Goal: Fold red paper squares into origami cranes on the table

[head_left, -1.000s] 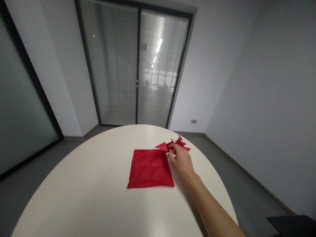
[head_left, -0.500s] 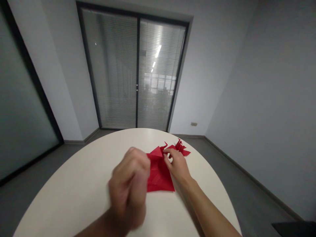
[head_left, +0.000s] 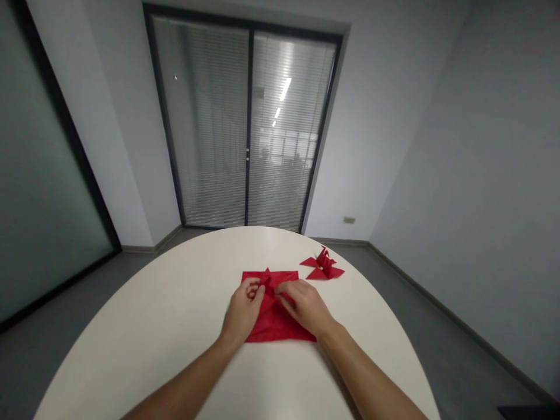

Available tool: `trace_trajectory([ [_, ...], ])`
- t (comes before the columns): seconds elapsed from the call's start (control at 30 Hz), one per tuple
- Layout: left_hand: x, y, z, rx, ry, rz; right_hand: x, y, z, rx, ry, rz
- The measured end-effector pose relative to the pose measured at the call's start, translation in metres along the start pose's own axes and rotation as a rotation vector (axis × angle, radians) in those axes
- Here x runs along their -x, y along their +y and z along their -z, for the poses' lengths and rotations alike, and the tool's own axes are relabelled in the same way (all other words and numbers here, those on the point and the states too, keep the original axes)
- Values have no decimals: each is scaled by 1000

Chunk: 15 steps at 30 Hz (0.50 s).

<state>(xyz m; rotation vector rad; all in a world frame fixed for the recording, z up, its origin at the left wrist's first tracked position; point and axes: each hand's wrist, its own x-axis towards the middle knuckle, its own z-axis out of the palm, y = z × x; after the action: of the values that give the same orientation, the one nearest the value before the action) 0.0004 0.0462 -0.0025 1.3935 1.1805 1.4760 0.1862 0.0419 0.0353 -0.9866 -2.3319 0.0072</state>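
Note:
A red square sheet of paper (head_left: 275,324) lies flat on the white round table (head_left: 175,326). Over it my two hands hold a small red folded paper piece (head_left: 268,279) between them. My left hand (head_left: 242,306) pinches its left side with curled fingers. My right hand (head_left: 304,303) grips its right side, fingers bent. Most of that folded piece is hidden by my fingers. A red folded paper crane (head_left: 322,267) rests on the table beyond my right hand, apart from both hands.
The table's curved far edge (head_left: 262,228) faces glass doors with blinds (head_left: 245,128). Grey floor surrounds the table on both sides. A dark object shows at the bottom right corner (head_left: 529,413).
My right hand picked a folded red piece from the pair at the back right and drew it over the flat sheet. My left hand came in and took hold of it too.

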Motion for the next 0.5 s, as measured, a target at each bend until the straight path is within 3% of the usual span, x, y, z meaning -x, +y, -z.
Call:
trace_trajectory([
  [0.1, -4, -1, 1, 34, 36, -17, 0, 1, -2, -28, 31, -24],
  [0.27, 0, 7, -2, 129, -20, -30, 2, 3, 0, -140, 142, -55],
  [0.43, 9, 14, -8, 169, -121, -34, 3, -2, 1, -189, 133, -3],
  [0.5, 9, 12, -9, 180, -111, -37, 2, -6, 0, -215, 127, 37],
])
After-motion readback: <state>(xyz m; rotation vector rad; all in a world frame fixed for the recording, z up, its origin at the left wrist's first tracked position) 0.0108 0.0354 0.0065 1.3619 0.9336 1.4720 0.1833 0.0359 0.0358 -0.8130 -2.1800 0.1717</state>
